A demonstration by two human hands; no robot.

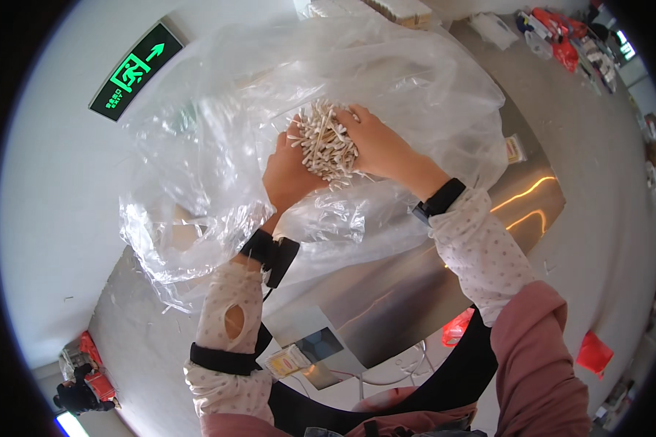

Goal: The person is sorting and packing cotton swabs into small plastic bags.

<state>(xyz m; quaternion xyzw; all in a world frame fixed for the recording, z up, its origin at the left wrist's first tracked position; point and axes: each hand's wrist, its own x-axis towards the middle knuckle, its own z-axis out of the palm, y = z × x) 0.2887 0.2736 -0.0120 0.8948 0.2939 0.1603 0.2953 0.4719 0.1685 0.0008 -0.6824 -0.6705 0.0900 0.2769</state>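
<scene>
A thick bunch of white-tipped cotton swabs (328,142) is gathered between my two hands. My left hand (288,175) cups it from the left and below. From the right, my right hand (379,142) wraps round the bunch, its fingers over the far edge. Both hands are closed on the swabs, whose ends point in mixed directions. Around and beneath them spreads a large clear plastic bag (430,80), crumpled, with a loose fold hanging beside my left wrist. Whether the swabs touch the bag's film cannot be made out.
The bag lies over a shiny metal table (393,306). Near my body on it are a flat grey panel with a dark rectangle (318,345) and a small package (288,360). Another small package (516,148) lies at the right edge. A red bag (594,355) is on the floor.
</scene>
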